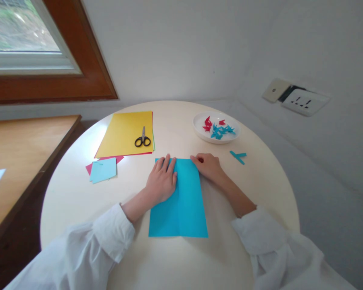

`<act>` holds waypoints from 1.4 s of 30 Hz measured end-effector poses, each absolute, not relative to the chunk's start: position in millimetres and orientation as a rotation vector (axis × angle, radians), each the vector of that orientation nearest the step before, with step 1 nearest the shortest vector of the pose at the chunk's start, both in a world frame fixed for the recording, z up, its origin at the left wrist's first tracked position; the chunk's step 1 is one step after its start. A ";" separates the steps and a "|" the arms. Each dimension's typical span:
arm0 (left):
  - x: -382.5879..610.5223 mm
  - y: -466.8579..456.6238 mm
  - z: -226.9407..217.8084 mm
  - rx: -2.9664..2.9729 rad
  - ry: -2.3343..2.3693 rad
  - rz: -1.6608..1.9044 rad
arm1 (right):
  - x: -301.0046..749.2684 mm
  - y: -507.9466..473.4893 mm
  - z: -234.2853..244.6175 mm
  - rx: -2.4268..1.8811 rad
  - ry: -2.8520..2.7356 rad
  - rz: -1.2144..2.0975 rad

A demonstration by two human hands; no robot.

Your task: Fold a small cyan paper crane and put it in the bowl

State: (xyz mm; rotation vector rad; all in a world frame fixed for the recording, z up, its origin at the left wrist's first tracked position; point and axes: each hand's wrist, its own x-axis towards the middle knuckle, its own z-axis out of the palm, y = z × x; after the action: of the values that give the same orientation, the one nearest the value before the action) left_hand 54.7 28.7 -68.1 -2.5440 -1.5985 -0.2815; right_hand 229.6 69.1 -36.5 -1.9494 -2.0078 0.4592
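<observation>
Head view: beyond the blue sheet (190, 201) lie scissors (143, 138) on yellow paper (124, 133).

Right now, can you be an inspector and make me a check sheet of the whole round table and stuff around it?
Surface: pale round table, with papers, scissors and a white dish on it.
Job's things: blue sheet, lying open with a lengthwise crease.
Clutter: blue strips near the dish; small light blue paper over red paper; scissors on the yellow paper; red and blue folded pieces in the dish.
Hands: left hand spread on the sheet; right hand at its far right corner, grip unclear.
Cables: nothing seen.
Surroundings: window at left, wooden surface below it, wall socket at right.
</observation>
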 end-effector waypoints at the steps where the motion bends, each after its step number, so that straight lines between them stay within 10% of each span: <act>1: 54.7 28.1 -68.3 -2.532 -1.621 -0.282 | 229.6 68.7 -36.3 -1.958 -1.992 0.483; 42: 52.0 13.2 -63.1 -2.638 -1.509 -0.366 | 225.7 40.8 -38.7 -2.015 -1.898 0.452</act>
State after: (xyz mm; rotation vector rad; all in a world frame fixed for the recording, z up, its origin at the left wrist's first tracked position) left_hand 52.0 13.2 -63.1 -2.6381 -1.5087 -0.3657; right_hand 225.7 40.8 -38.7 -2.0154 -1.8981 0.4520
